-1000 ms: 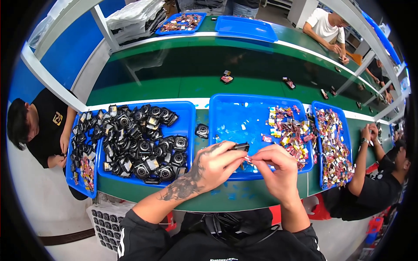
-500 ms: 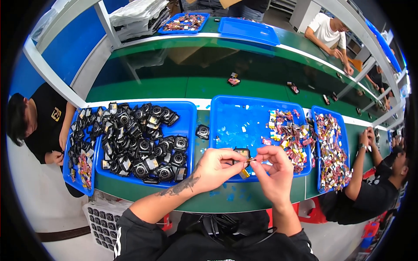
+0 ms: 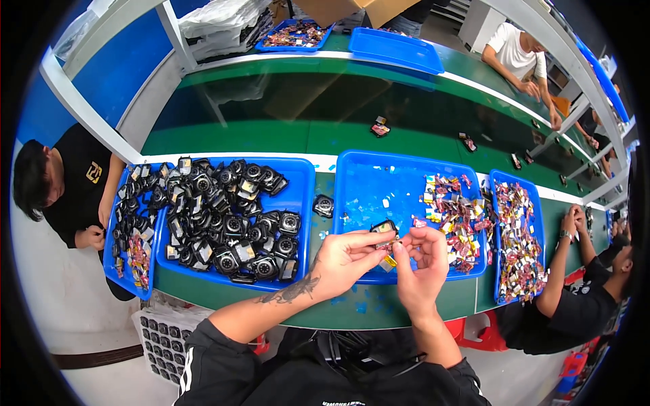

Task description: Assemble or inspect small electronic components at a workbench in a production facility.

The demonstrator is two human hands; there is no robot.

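My left hand (image 3: 347, 262) pinches a small black smartwatch case (image 3: 384, 228) by its edge, over the front of the middle blue tray (image 3: 359, 203). A yellow strip (image 3: 388, 261) shows below the fingers, partly hidden. My right hand (image 3: 421, 267) is close against the same piece, thumb and fingers curled together at its near side; whatever small part lies between them is too small to make out. Loose parts (image 3: 453, 223) in pink, yellow and white lie heaped in that tray's right side. Another black watch case (image 3: 323, 206) rests on the table left of the tray.
A blue tray (image 3: 308, 223) heaped with black watch cases stands at left; a narrow one (image 3: 504, 177) of small parts stands at right. Beyond runs a green conveyor (image 3: 271, 128) bearing scattered pieces. Co-workers sit left (image 3: 74, 183) and right (image 3: 575, 291); another is across.
The view has shifted slightly, so the scene sits a little farther right. My right thumb has swung more upright beside the piece, and the watch case shows more above my left fingers.
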